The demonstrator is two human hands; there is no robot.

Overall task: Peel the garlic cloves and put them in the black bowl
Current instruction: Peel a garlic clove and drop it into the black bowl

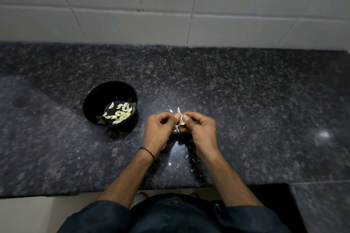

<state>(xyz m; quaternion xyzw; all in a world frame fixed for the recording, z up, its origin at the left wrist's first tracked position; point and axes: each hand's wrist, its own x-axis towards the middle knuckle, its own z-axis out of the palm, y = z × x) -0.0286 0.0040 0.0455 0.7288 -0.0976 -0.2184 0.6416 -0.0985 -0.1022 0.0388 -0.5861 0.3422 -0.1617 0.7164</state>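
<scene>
Peeling is the step in hand: a garlic clove (181,119) is pinched between both thumbs and forefingers, above the middle of the countertop (246,100) and nearer its front edge than the tiled wall. The left hand (161,126) and the right hand (200,128) are each curled round the clove from its own side, thumb tips almost meeting. The clove's long axis runs roughly from the person toward the back edge, with a papery tip sticking out past the thumbs. The black bowl (106,91) stands on the countertop to the left of the hands and slightly farther back, near but not touching them. It holds a good heap of peeled cloves (119,112). The left hand is the nearer one to the bowl, so once the skin is off, a short leftward carry should serve for the drop. Bits of skin (180,161) lie scattered on the countertop between the wrists.
</scene>
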